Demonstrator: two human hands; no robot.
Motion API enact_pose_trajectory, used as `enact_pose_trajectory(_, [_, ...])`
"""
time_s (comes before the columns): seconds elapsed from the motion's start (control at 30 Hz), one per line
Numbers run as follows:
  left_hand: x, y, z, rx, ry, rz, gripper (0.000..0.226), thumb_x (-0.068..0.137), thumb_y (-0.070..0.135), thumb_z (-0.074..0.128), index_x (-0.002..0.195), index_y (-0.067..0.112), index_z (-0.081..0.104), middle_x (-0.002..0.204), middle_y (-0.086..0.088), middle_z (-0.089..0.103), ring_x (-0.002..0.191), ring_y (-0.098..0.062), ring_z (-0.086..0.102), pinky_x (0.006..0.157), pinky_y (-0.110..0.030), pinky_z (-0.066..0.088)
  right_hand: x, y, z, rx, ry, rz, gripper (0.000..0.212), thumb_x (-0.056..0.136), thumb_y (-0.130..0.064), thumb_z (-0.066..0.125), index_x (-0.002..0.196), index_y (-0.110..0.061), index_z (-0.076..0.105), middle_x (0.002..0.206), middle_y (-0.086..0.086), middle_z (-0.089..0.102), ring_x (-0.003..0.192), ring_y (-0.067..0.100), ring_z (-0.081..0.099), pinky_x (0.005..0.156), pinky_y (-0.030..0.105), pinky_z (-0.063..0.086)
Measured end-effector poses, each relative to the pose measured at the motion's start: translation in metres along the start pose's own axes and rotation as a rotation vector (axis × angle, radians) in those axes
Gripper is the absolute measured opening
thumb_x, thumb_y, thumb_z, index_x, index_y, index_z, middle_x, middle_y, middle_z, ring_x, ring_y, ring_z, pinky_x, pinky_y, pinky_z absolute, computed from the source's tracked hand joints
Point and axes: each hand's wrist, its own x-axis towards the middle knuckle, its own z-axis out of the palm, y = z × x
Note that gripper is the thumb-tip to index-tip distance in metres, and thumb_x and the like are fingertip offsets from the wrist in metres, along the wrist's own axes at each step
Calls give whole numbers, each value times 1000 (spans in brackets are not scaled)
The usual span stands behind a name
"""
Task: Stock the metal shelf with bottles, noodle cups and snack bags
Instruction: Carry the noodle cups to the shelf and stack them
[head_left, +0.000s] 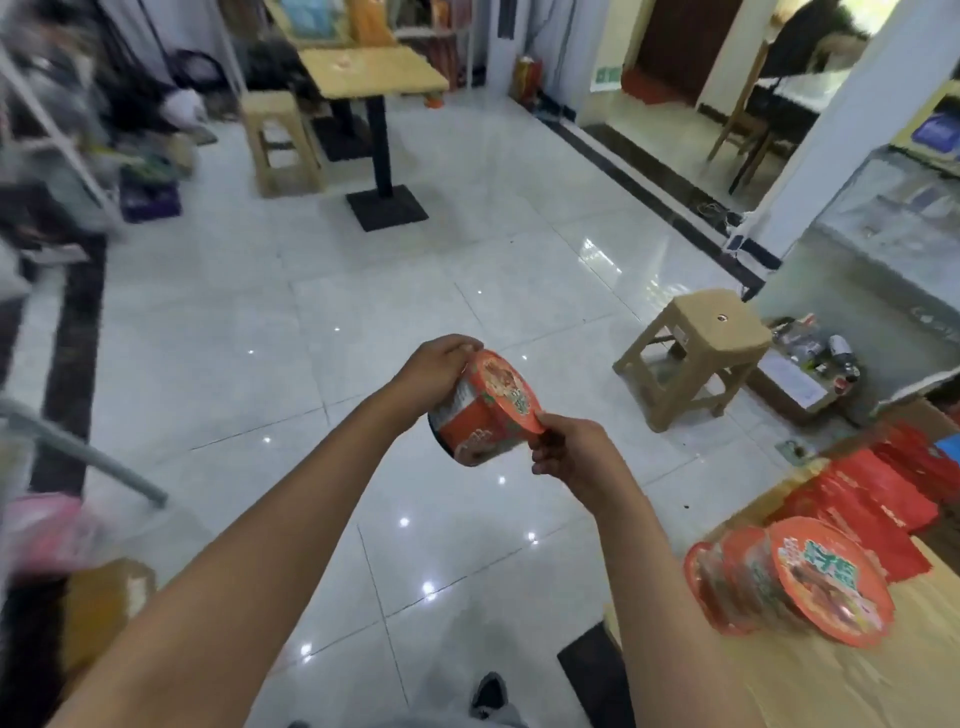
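Observation:
An orange noodle cup (483, 410) is held in front of me above the tiled floor, tilted with its lid facing right and up. My left hand (434, 366) grips its upper far rim. My right hand (569, 449) pinches the lower edge of the lid. Several more orange noodle cups (789, 587) lie on their sides in a row on the wooden table (841, 675) at the lower right, with red snack bags (878, 493) behind them. A blurred metal shelf frame (57, 135) stands at the far left.
A tan plastic stool (696, 348) stands on the floor to the right, with small bottles (826, 353) on a box beside it. Another stool (280, 140) and a wooden table on a black pedestal (374, 78) stand at the back. A glass counter (893, 218) lies right.

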Motion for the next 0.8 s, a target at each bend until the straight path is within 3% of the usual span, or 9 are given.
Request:
enact_pose_trajectory(0.07, [-14,12,-45,-150,38,-19,25,102,22,44,109,20,69,107,1,69,104,-18,64,80,-21,51,17,-26,32,-40,-164,14,21,94,-16,56,84,1,63,62,8,48,51,17,42,46,25,39])
enact_pose_trajectory(0.17, [-41,18,-113,-236,-5,-7,26,102,35,45,113,28,67,111,0,68,99,-17,64,84,-32,49,33,-59,88,-129,-336,3,21,94,-18,53,75,-11,57,62,4,40,48,13,37,45,22,30])
enact_pose_trajectory(0.3, [-88,11,-195,-313,53,24,36,98,49,46,130,39,56,127,-2,62,110,-21,63,85,-38,54,38,-87,185,-183,-513,-40,24,98,-25,51,76,-17,55,65,2,48,51,13,45,46,23,38])
enact_pose_trajectory(0.4, [-130,2,-245,-418,303,72,33,100,43,46,130,36,57,125,-1,64,112,-23,62,81,-42,56,19,-99,270,-154,-606,-74,17,95,-30,57,88,-14,54,79,8,54,63,17,52,60,28,45])
enact_pose_trajectory(0.47, [-156,-2,-270,-420,569,140,29,102,35,46,127,29,61,121,1,66,108,-17,62,72,-35,57,1,-102,318,-156,-664,-111,16,93,-25,59,84,-12,55,70,5,53,56,15,49,59,28,43])
enact_pose_trajectory(0.53, [-186,-3,-296,-358,852,218,26,104,21,45,122,19,64,111,-1,67,93,-8,64,63,-25,55,-24,-100,368,-236,-741,-173,18,92,-19,59,78,-10,59,54,0,48,48,13,42,53,27,38])
enact_pose_trajectory(0.6, [-219,-4,-325,-291,1060,233,22,102,11,47,113,15,65,97,2,68,78,-2,65,58,-21,54,-52,-93,416,-305,-798,-218,17,91,-18,59,80,-6,63,52,1,47,48,14,41,51,27,39])
enact_pose_trajectory(0.7, [-267,0,-371,-217,1267,202,13,99,17,56,107,10,64,91,2,69,79,-7,66,72,-29,58,-92,-80,480,-313,-841,-256,15,90,-16,61,82,-2,63,47,1,50,44,16,46,45,27,41])
enact_pose_trajectory(0.8, [-311,5,-408,-136,1311,227,31,91,28,67,113,8,57,96,8,65,78,9,63,76,-21,54,-136,-69,543,-285,-884,-320,16,90,-13,61,81,0,63,42,1,50,36,15,48,43,27,46])
